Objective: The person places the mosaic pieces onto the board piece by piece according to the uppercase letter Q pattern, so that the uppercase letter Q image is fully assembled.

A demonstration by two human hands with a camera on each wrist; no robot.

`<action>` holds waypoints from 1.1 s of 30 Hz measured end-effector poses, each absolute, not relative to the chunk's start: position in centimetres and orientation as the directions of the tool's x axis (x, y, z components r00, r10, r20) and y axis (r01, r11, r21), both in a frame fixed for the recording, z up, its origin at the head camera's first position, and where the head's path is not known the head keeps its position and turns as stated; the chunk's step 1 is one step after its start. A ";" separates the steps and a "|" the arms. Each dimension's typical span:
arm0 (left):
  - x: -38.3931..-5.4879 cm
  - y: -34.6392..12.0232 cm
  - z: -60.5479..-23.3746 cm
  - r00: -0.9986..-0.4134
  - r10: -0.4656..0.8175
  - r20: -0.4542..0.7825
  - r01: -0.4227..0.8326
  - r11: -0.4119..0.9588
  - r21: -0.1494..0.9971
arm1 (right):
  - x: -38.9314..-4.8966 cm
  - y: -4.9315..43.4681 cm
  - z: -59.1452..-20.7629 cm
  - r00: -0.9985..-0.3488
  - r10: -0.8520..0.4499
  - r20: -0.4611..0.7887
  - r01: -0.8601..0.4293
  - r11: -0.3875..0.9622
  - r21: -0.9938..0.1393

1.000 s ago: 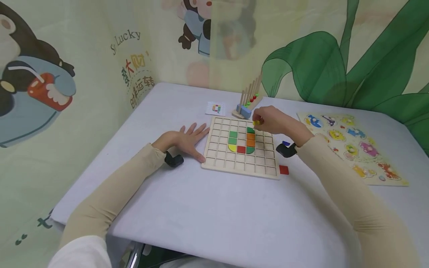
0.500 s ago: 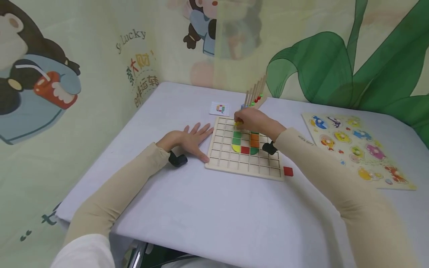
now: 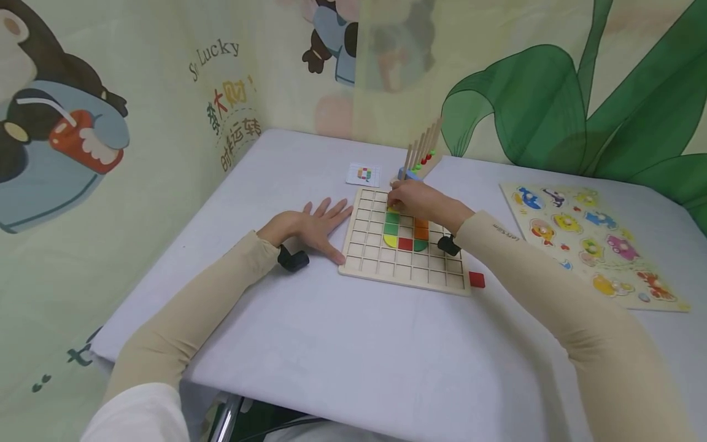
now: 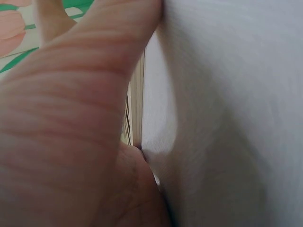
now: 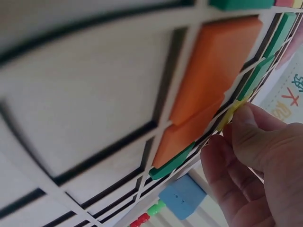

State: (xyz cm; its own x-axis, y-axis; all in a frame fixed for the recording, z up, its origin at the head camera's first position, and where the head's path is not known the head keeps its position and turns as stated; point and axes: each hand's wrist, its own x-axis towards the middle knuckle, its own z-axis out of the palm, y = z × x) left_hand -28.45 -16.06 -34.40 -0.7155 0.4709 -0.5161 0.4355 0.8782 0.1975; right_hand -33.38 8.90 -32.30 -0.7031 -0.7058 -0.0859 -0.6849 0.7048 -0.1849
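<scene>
A wooden grid board (image 3: 375,265) lies on the table. My right hand (image 3: 424,204) is over its far part. Between thumb and fingers it pinches a yellow tile (image 5: 231,115), right by two green tiles (image 3: 391,224). Also in the grid are a yellow rounded tile (image 3: 390,240), a red tile (image 3: 405,244), a green rounded tile (image 3: 421,245) and orange tiles (image 3: 421,228). The right wrist view shows another green tile (image 5: 173,162) beyond the orange ones. My left hand (image 3: 316,233) rests with fingers spread at the board's left edge, its thumb against the near corner.
A loose red tile (image 3: 477,280) lies off the board's right edge. Behind the board are a pattern card (image 3: 364,175) and a wooden peg stand (image 3: 422,156) with coloured beads. A picture puzzle board (image 3: 577,236) lies to the right.
My right hand has moved left across the board's far part with the yellow tile and come down at the cell beyond the green tiles. The left hand has stayed put.
</scene>
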 end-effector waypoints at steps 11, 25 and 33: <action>-28.5 -15.7 -34.4 -0.723 0.466 -0.510 0.432 0.881 0.193 | -33.4 9.8 -32.3 -0.690 -0.722 -0.048 -0.700 0.683 -0.210; -28.5 -15.9 -34.4 -0.714 0.491 -0.500 0.433 0.870 0.236 | -31.4 12.2 -31.4 -0.745 -0.634 -0.208 -0.567 0.766 -0.303; -28.3 -16.0 -34.4 -0.718 0.482 -0.502 0.430 0.875 0.224 | -29.2 15.4 -32.1 -0.778 -0.616 -0.121 -0.560 0.768 -0.310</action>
State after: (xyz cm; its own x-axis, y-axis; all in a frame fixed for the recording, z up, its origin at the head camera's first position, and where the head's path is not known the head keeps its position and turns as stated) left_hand -28.33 -15.97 -34.42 -0.7182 0.4815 -0.5023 0.4298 0.8747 0.2240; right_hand -29.17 15.42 -32.12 -0.7781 -0.6164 -0.1209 -0.5605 0.7681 -0.3096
